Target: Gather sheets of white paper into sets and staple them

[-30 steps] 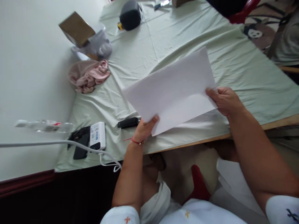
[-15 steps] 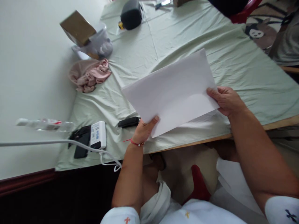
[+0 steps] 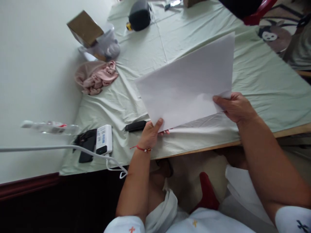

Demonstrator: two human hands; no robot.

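A blank white sheet of paper (image 3: 187,84) is held up above the table, its far right corner raised. My left hand (image 3: 151,133) is closed on its near left corner, thumb on top and fingertips showing beneath. At the near right edge, my right hand (image 3: 236,106) pinches the sheet with the thumb on its upper face; the other fingers are mostly hidden behind. Just left of my left hand lies a slim black case (image 3: 136,126) on the cloth.
On the green tablecloth (image 3: 136,103) at left are a white power bank (image 3: 104,139) with a cable, a black phone (image 3: 87,145), a clear bottle (image 3: 52,127) and pink cloth (image 3: 100,77). Farther back stand a cardboard box (image 3: 85,29) and a black case (image 3: 139,16).
The paper has moved away from me and slightly right, its far right corner lifting higher. My left fingertips now show under the near edge. Both hands keep their hold.
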